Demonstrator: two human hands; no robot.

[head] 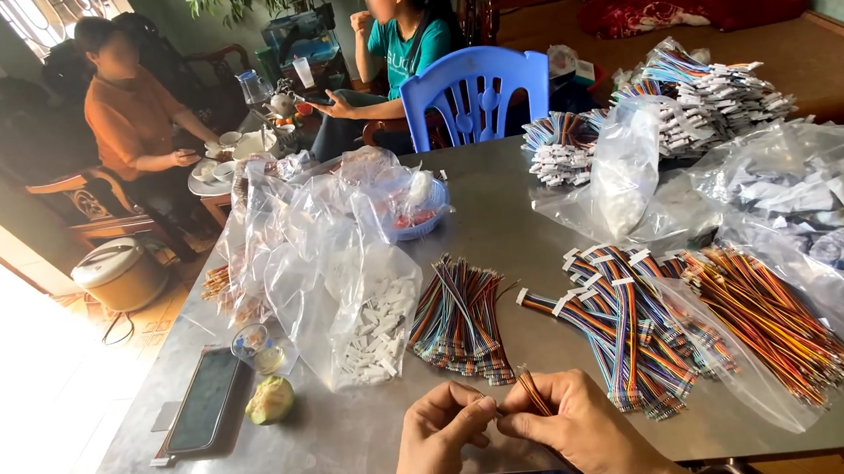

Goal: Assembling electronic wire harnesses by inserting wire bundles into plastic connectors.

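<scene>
Thin striped wires [534, 393], stiff and short, pinched upright in right hand [579, 423], fingertips closed around them; left hand [445, 436] touching the lower ends, fingers closed; loose wire bundle [459, 321] just beyond on dull grey metal table [358, 438]; clear crinkled bag [362, 307] alongside.

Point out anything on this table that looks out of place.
A half-eaten green fruit lies bare on the metal table beside a dark phone, amid wire bundles and plastic bags. Nothing looks spilled or damaged.
</scene>
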